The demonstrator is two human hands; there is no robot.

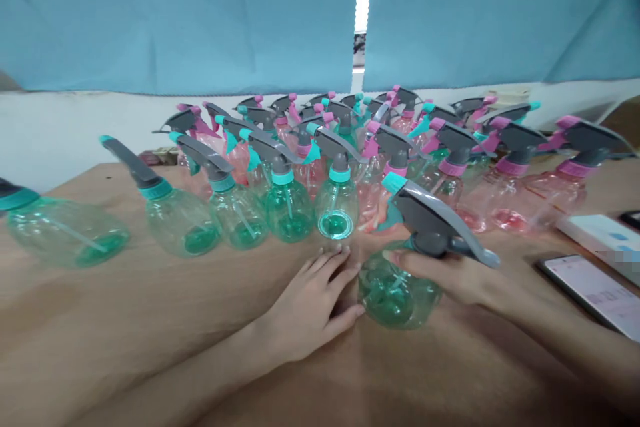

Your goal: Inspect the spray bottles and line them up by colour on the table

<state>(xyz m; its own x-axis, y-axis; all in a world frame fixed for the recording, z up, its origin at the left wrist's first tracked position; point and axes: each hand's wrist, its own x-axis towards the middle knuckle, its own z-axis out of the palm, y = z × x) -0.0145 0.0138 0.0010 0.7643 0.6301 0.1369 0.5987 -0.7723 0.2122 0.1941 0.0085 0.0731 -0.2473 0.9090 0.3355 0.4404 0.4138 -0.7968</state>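
Observation:
My right hand (435,273) grips a green spray bottle (400,297) around the neck, just below its grey and teal spray head (430,220). The bottle tilts slightly, low over the wooden table. Left of it, my left hand (315,307) lies with fingers stretched and apart, its fingertips close to the bottle's side; whether they touch it I cannot tell. Straight ahead of my left hand stands another green spray bottle (336,203) with a round patterned mark near its base. More green bottles line up to the left, among them one with a teal collar (290,207).
Several pink spray bottles (543,193) stand at the right and behind. A phone (595,293) lies on the table (150,333) at the right, beside a white box (605,240). A blue curtain (200,20) hangs at the back, with a bright gap in it.

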